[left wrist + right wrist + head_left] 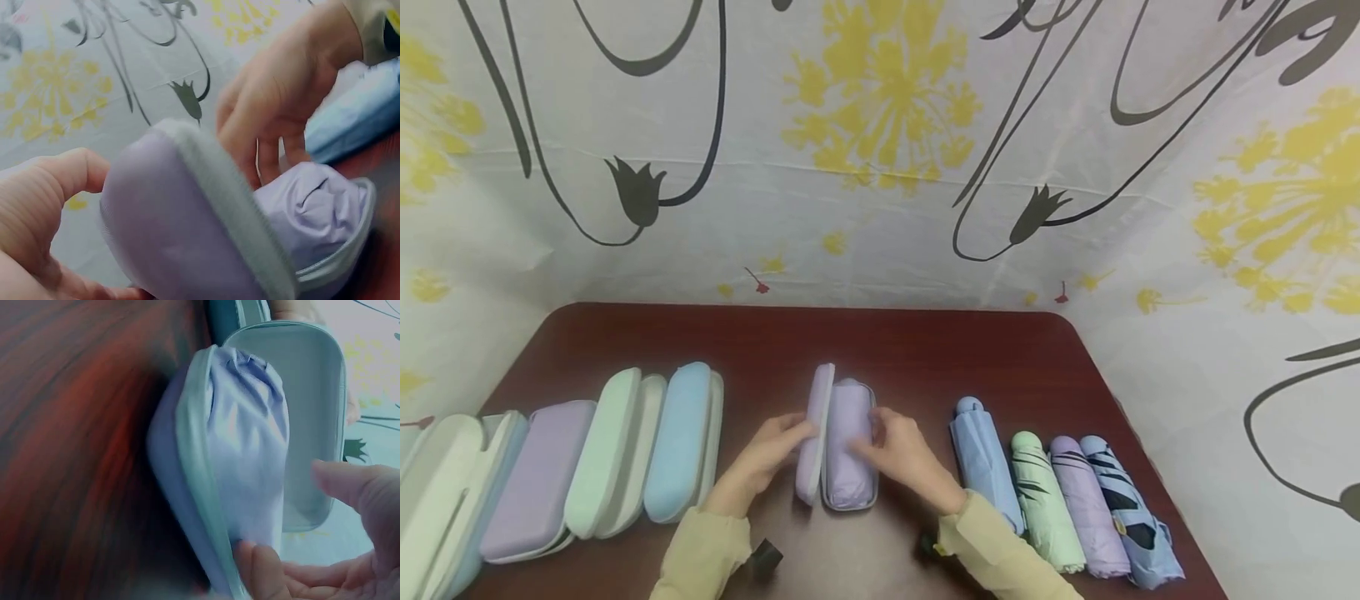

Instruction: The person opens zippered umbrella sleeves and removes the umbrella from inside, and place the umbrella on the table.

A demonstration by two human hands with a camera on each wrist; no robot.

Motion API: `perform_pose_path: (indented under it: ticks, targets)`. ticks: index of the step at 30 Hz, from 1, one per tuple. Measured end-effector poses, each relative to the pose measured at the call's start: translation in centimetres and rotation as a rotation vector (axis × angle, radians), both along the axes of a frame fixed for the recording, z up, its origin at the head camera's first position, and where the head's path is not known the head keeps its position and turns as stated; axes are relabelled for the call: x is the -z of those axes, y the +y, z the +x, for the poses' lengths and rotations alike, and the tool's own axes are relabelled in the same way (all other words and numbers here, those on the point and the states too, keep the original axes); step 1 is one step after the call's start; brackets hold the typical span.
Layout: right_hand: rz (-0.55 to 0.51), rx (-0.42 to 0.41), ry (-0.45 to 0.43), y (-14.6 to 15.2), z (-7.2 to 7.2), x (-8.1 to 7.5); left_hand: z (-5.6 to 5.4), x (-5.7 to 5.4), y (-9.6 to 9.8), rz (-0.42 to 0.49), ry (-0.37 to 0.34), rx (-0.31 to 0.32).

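A lilac zip case stands with its lid raised in the middle of the table. Inside its base lies a folded lilac umbrella. My left hand holds the raised lid from its outer side, thumb and fingers spread along it. On the other side, my right hand has its fingertips at the case's right rim, beside the umbrella. The right thumb stands away from those fingers, across the umbrella in the head view.
To the left stand more cases: light blue, mint green, lilac and a pale open one. Folded umbrellas lie at right: plain blue, green, lilac and patterned blue. A printed cloth hangs behind the table.
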State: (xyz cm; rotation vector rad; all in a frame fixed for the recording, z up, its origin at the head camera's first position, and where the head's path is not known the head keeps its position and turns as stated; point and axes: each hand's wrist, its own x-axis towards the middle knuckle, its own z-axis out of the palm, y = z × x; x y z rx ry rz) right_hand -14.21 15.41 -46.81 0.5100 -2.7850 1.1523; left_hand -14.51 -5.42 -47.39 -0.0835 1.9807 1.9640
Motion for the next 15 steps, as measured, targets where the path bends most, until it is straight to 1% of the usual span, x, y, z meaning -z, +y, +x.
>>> perform_pose_path:
  ticks: [3, 5, 7, 10, 15]
  targets:
    - [0.07, 0.018, -0.01, -0.7, -0.3, -0.2, 0.1, 0.6, -0.5, 0.102, -0.027, -0.004]
    - [0.121, 0.048, 0.0, -1.3, -0.5, -0.4, 0.2, 0.9, -1.0, 0.17, -0.043, 0.013]
    - [0.177, 0.091, -0.013, -1.9, -0.7, -0.6, 0.2, 1.1, -1.3, 0.225, -0.053, 0.037]
    - [0.234, 0.136, -0.036, -2.7, -1.1, -0.7, 0.2, 1.3, -1.7, 0.281, -0.065, 0.069]
    - [0.281, 0.168, -0.092, -3.7, -1.4, -0.8, 0.3, 1.4, -2.0, 0.357, -0.102, 0.08]
